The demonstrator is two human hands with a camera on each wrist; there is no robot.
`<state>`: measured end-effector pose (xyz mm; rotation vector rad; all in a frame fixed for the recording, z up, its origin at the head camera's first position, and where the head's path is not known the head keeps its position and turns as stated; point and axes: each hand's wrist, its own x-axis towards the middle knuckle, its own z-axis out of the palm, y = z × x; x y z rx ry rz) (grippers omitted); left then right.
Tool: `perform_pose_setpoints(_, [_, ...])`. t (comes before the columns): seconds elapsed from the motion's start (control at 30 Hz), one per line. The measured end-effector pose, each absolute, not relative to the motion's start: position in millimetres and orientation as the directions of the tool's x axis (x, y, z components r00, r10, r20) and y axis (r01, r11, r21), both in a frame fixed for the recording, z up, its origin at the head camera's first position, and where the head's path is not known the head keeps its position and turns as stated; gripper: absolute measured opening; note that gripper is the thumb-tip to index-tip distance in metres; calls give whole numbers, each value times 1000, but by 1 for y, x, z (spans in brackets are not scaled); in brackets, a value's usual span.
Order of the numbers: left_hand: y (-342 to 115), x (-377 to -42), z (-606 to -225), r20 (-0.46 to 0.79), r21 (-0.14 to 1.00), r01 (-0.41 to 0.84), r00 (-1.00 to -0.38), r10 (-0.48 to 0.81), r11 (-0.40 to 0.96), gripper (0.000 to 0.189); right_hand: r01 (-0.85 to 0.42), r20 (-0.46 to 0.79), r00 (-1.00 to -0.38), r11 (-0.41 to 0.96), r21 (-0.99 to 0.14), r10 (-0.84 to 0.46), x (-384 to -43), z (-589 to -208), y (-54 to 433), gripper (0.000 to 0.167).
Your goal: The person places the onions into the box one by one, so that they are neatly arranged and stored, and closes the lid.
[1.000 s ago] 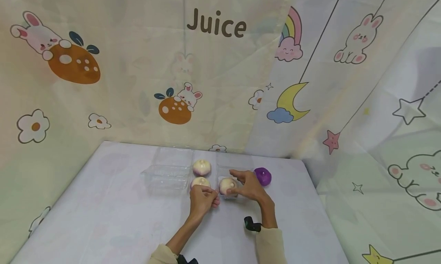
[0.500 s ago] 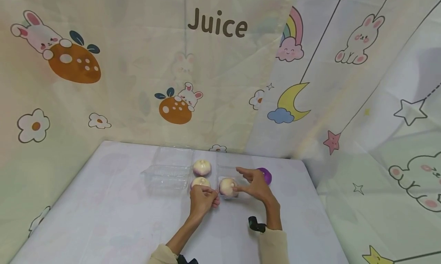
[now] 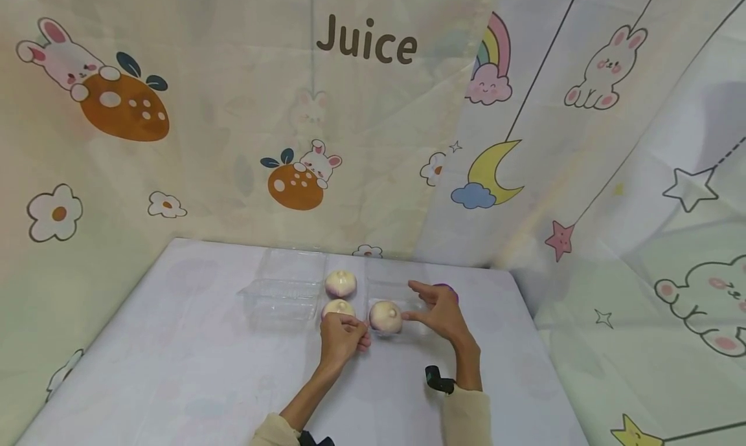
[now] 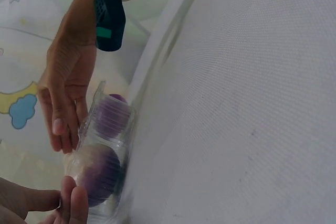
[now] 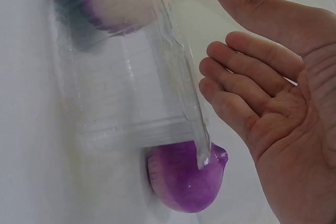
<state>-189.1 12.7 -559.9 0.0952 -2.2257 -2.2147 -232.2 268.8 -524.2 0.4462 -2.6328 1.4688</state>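
Note:
A clear plastic box with its lid raised holds one onion-like bulb, white on top and purple below, in its left part. My left hand pinches the box's near left rim between thumb and fingertips. My right hand is beside the bulb with thumb and fingers spread, holding nothing; its palm faces the box in the right wrist view. A purple bulb lies past the box's right end, mostly hidden behind the right hand in the head view.
Two more white-and-purple bulbs, a rear bulb and a front bulb partly behind the left hand, sit between the boxes. Another clear box with raised lid stands left. A printed curtain borders the white table.
My right hand has drawn off the bulb in the box and moved right, covering more of the purple bulb. The left hand stays in place.

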Motion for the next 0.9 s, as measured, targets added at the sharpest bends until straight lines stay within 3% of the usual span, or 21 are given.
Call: perform_pose_setpoints(0.9, [12,-190,-562,-41,999,-41,-999,-35,-13,11,-293,317,-947,554,-779,-54,-229,-526,309,75])
